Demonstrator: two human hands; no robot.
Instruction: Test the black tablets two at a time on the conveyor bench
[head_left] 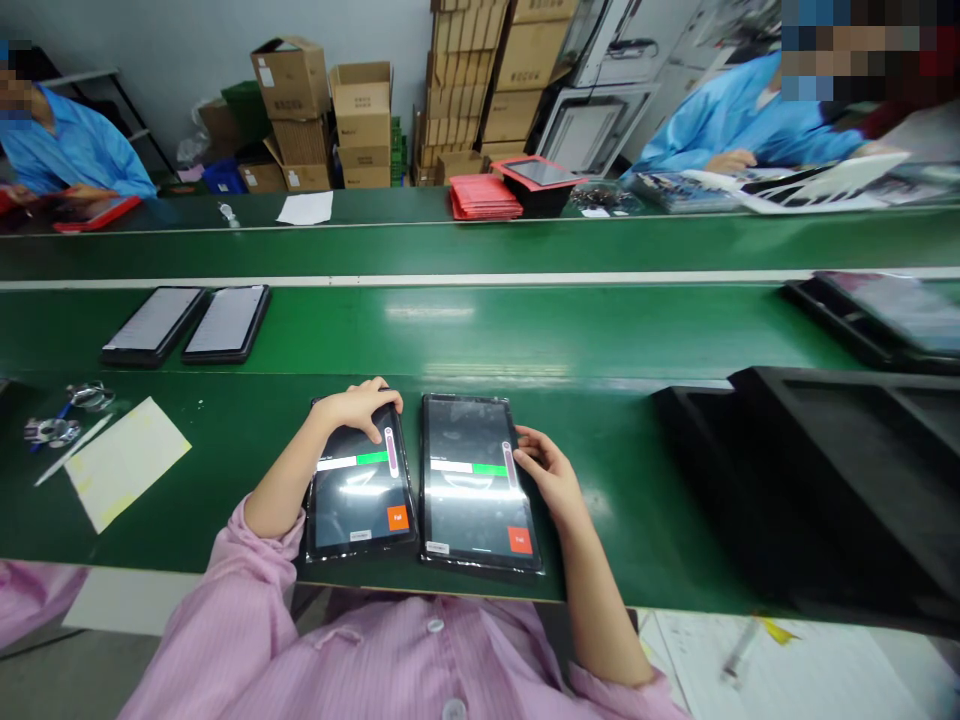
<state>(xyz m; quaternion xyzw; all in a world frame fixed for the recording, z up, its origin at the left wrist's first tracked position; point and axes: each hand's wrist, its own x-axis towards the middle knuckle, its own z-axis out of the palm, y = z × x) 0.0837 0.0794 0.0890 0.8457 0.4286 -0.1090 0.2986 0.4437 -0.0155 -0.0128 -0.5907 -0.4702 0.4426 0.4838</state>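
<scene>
Two dark tablets lie face up side by side at the bench's near edge, screens lit with a white and green bar, a purple slider and an orange-red "Fail" button. My left hand [358, 408] reaches over the top of the left tablet [352, 510], its fingers curled at the upper right corner and the thumb over the screen. At the right tablet [472, 520], my right hand [551, 472] grips the right side edge, thumb and fingers bent against it. Both tablets rest on the green bench; the undersides are hidden.
Two more tablets [227, 322] lie on the belt [450, 330] at left. A yellowish sheet [127, 462] and a white pen [73, 450] are nearby. Black trays [795, 480] stand at right. Across the belt, people in blue sit near red sleeves [484, 197].
</scene>
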